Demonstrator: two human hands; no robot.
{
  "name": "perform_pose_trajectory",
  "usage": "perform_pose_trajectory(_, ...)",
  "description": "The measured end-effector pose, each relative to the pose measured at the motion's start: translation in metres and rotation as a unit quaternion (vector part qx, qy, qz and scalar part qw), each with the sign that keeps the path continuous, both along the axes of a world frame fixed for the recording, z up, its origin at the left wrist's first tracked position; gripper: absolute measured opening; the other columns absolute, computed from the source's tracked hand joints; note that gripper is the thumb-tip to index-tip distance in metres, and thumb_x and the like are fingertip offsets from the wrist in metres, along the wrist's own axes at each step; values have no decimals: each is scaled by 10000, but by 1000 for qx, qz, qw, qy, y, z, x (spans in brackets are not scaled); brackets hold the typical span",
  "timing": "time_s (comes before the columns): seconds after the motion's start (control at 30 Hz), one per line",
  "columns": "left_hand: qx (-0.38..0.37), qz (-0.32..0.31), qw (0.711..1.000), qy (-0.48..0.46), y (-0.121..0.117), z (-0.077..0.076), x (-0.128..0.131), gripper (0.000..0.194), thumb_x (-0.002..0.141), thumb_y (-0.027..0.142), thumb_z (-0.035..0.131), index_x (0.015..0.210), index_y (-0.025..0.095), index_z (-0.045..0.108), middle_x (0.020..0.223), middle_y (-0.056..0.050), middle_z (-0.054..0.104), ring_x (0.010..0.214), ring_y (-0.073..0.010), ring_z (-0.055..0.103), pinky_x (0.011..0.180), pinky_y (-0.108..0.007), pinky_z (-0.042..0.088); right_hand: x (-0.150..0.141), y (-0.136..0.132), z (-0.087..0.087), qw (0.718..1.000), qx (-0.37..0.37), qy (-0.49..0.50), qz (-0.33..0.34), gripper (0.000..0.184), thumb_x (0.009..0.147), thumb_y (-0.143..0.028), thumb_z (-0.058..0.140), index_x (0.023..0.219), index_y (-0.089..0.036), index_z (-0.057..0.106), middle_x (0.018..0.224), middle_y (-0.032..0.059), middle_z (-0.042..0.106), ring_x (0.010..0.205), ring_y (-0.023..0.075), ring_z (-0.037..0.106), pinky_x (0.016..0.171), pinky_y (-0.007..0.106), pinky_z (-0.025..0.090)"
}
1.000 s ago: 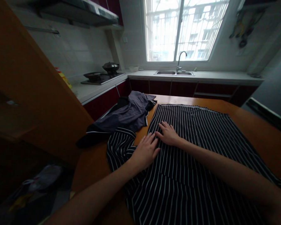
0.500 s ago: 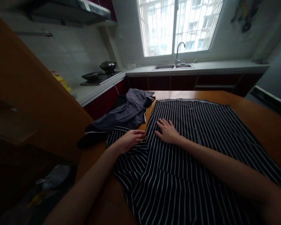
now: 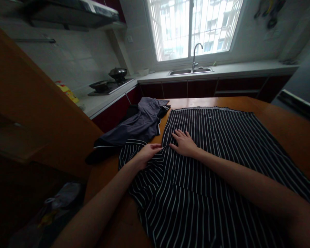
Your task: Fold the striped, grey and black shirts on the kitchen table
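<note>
A black shirt with white stripes [image 3: 196, 186] lies spread over the wooden table, its buttons running down the middle and its hem toward the far edge. My right hand [image 3: 184, 143] rests flat on the shirt, fingers spread, near its left side seam. Just left of it, my left hand [image 3: 148, 153] pinches the side edge of the shirt between thumb and fingers. Below my left wrist the striped sleeve [image 3: 144, 179] lies in folds. The far sleeve on the right runs out of view.
A grey garment with white-edged trim [image 3: 134, 127] lies bunched at the table's left. The wooden table [image 3: 276, 120] shows along the right. Behind stand a stove with a pan [image 3: 99, 85] and wok [image 3: 118, 73], and a counter with a sink [image 3: 181, 72]. A wooden panel [image 3: 41, 93] rises at left.
My left hand has moved slightly right, and its fingers have closed on the shirt's side edge. My right hand stays flat on the cloth. The view has shifted a little.
</note>
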State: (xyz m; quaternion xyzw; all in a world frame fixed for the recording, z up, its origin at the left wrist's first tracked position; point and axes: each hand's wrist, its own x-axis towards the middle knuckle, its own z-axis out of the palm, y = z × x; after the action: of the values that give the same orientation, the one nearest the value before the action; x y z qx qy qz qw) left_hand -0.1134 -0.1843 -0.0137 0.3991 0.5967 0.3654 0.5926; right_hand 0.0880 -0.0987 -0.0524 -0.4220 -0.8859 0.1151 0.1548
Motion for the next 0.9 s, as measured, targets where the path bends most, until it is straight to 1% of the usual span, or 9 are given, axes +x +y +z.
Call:
perform_pose_trajectory(0.13,58,17,994,91,2,0,-6,401,708,343,827,1027,128,710,949,-73,748,845,-190,687,798,-304,522,0,1,-1,1000,-2,-1,1,745,971,-650,346,1513,-145,426,1617,167,321,1520,324,205,1212,582,119)
perform_pose_trajectory(0.27,113,35,974,195,4,0,-14,424,756,256,735,1150,125,649,731,10,653,684,-148,627,645,-246,468,0,2,-2,1000,-2,-5,2,736,969,-636,370,1517,-148,421,1620,160,317,1522,320,200,1214,579,120)
perform_pose_trajectory(0.37,156,21,943,294,4,-4,-17,416,775,185,666,1185,129,621,670,50,575,600,-125,558,572,-222,409,0,1,-1,1000,-4,-6,0,735,966,-632,388,1515,-145,424,1619,162,318,1522,322,198,1213,582,123)
perform_pose_trajectory(0.5,179,-39,897,403,1,-8,-16,340,783,94,600,1113,158,652,682,30,603,613,-144,577,597,-241,418,0,1,0,1000,-1,-2,-1,728,970,-629,379,1507,-141,436,1614,170,327,1517,326,212,1209,588,135)
perform_pose_trajectory(0.6,203,-70,861,462,-4,-1,-12,282,831,104,574,1090,156,671,825,-42,684,750,-199,653,729,-296,489,1,0,0,1000,7,1,2,700,959,-602,442,1501,-158,452,1610,169,336,1515,332,220,1205,595,143)
perform_pose_trajectory(0.67,272,-53,818,504,-10,7,-4,271,894,127,525,1124,147,667,1024,-103,697,947,-243,665,893,-356,496,1,0,0,1000,11,3,6,677,951,-593,471,1491,-183,472,1611,159,338,1515,335,217,1201,604,145)
perform_pose_trajectory(0.73,346,-71,775,524,-18,15,8,294,961,155,455,1178,153,654,1191,-125,666,1115,-251,625,1018,-383,455,2,-1,0,999,14,4,29,647,956,-581,468,1480,-201,491,1612,143,342,1517,325,217,1204,598,146)
perform_pose_trajectory(0.8,382,-147,746,525,-28,18,22,320,1012,213,416,1239,172,638,1306,-114,636,1226,-241,581,1093,-385,412,3,-3,2,997,17,1,74,612,977,-541,439,1485,-204,486,1613,128,345,1517,300,226,1212,577,144)
perform_pose_trajectory(0.9,359,-245,711,553,-42,11,34,421,1028,350,454,1381,144,557,1479,-145,527,1384,-278,471,1167,-434,339,5,-4,5,989,20,-9,144,576,1001,-466,396,1514,-210,445,1623,105,327,1518,268,233,1222,556,129)
